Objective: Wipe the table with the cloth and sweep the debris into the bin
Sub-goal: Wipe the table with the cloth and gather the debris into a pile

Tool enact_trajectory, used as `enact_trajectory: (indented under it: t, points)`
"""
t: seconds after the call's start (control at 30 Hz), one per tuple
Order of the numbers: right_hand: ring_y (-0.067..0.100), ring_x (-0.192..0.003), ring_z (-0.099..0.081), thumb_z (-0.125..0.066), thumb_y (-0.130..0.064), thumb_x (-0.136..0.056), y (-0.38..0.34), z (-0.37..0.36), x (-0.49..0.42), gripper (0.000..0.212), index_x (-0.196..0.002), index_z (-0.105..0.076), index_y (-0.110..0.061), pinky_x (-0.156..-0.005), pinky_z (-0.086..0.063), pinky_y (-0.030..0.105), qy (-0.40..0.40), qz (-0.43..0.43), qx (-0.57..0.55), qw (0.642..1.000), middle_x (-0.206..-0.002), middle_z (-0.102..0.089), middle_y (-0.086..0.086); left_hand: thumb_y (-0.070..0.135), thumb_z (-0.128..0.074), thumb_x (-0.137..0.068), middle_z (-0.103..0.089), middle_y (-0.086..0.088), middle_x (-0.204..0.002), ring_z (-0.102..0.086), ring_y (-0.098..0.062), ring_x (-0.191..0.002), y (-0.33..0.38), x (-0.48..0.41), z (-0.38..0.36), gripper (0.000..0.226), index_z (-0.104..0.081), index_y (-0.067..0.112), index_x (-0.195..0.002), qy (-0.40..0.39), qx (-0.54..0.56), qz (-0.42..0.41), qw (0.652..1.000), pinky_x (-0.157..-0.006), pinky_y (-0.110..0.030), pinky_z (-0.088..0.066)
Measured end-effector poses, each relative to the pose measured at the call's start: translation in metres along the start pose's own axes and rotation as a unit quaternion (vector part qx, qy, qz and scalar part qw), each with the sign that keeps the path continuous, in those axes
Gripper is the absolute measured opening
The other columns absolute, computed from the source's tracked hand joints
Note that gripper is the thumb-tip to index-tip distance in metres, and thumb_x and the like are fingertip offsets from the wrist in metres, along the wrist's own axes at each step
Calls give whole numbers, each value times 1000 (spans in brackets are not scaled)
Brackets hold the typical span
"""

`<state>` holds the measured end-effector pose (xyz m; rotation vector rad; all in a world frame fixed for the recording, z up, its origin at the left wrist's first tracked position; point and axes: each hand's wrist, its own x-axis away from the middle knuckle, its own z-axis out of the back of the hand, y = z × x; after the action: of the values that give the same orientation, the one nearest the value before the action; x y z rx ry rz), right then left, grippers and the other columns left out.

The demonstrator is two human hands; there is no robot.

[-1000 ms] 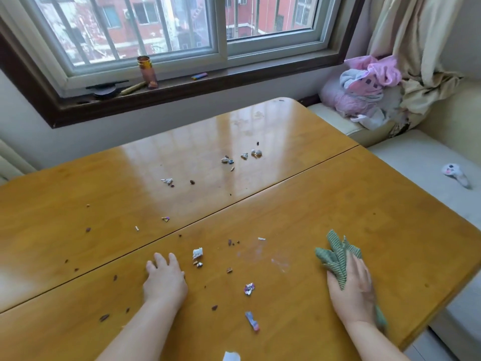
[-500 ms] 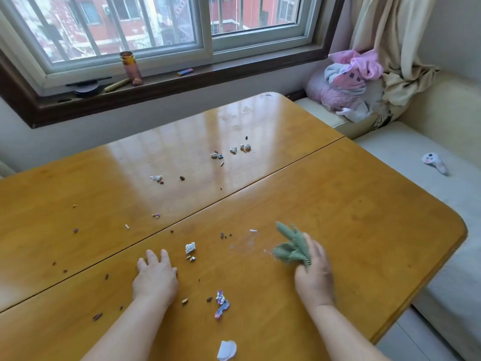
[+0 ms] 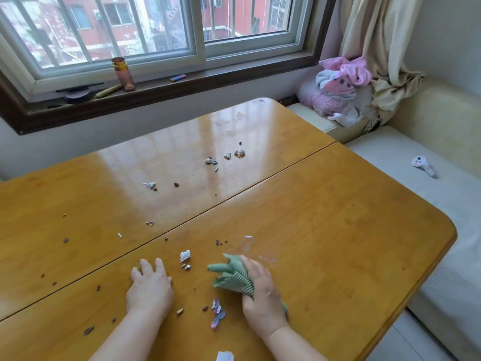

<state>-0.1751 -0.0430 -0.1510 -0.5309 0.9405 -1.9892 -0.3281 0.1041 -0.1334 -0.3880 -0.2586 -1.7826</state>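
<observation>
A glossy wooden table [image 3: 338, 230] fills the view, strewn with small debris. My right hand [image 3: 260, 295] presses a crumpled green striped cloth [image 3: 231, 277] flat on the near part of the table. My left hand [image 3: 149, 290] lies palm down beside it, fingers apart, holding nothing. Between the hands lie a white paper scrap [image 3: 185, 255] and a purple wrapper piece [image 3: 217, 312]. More crumbs [image 3: 235, 153] sit farther back near the middle. No bin is in view.
A cream sofa [image 3: 429, 194] runs along the table's right side, with a pile of pink clothes [image 3: 338, 92] and a small white toy [image 3: 423, 165] on it. The window sill [image 3: 156, 92] behind holds a copper can [image 3: 122, 72] and small items.
My right hand has slid the cloth leftward across the near table, from the right edge toward the middle, pushing the wrapper pieces closer to my left hand. The left hand has stayed put.
</observation>
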Motion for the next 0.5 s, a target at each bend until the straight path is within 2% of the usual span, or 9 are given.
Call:
enact_trajectory:
  t: [0.07, 0.1, 0.17, 0.23, 0.27, 0.4, 0.5]
  points:
    - [24, -120, -43, -43, -4, -65, 18, 30, -24, 69, -132, -43, -19, -107, -32, 35, 128, -38, -36, 990, -131, -49, 5, 35, -34, -99, -8, -14, -157, -13, -33, -144, 2, 0, 0, 60, -8, 16, -150, 2, -2, 2, 1000, -104, -34, -43]
    - [29, -120, -43, -47, -2, -67, 33, 47, -37, 66, -132, -43, -14, -105, -32, 37, 190, -72, -19, 979, -131, -49, 12, 35, -34, -99, -8, -14, -157, -13, -33, -144, 3, 0, 1, 60, -8, 16, -150, 3, -2, 6, 1000, -103, -34, -43]
    - [36, -126, -37, -56, 3, -71, 63, 77, -57, 68, -136, -37, -8, -105, -29, 40, 242, -168, 46, 954, -136, -42, 20, 35, -34, -99, -7, -14, -157, -12, -33, -144, 4, 0, 0, 60, -8, 16, -150, 2, 1, 13, 1000, -103, -34, -43]
    - [35, -134, -26, -60, -4, -75, 78, 82, -68, 71, -139, -30, -9, -110, -22, 42, 220, -235, 109, 941, -144, -34, 20, 35, -33, -99, -7, -14, -157, -11, -33, -144, 4, -2, 0, 60, -7, 16, -150, 3, 4, 18, 1000, -104, -34, -43]
    - [33, -137, -22, -61, -9, -77, 77, 73, -71, 71, -140, -28, -10, -112, -20, 42, 206, -233, 139, 940, -146, -31, 18, 35, -33, -99, -6, -13, -157, -11, -33, -144, 4, -2, 0, 60, -7, 16, -150, 2, 7, 20, 1000, -104, -34, -42]
    - [25, -140, -17, -59, -10, -76, 43, 12, -73, 72, -141, -27, -17, -114, -15, 39, 118, -104, 178, 971, -150, -27, 8, 36, -36, -98, -8, -10, -158, -12, -30, -145, 7, 0, 4, 60, -10, 18, -150, -4, 19, 38, 999, -106, -33, -40]
    - [23, -140, -19, -51, -3, -74, 13, -17, -83, 72, -140, -29, -23, -114, -10, 31, 34, -9, 149, 988, -149, -29, 3, 37, -34, -98, -25, -6, -154, -23, -25, -141, 10, -5, 12, 50, -28, 21, -145, 18, 22, 58, 998, -105, -33, -39]
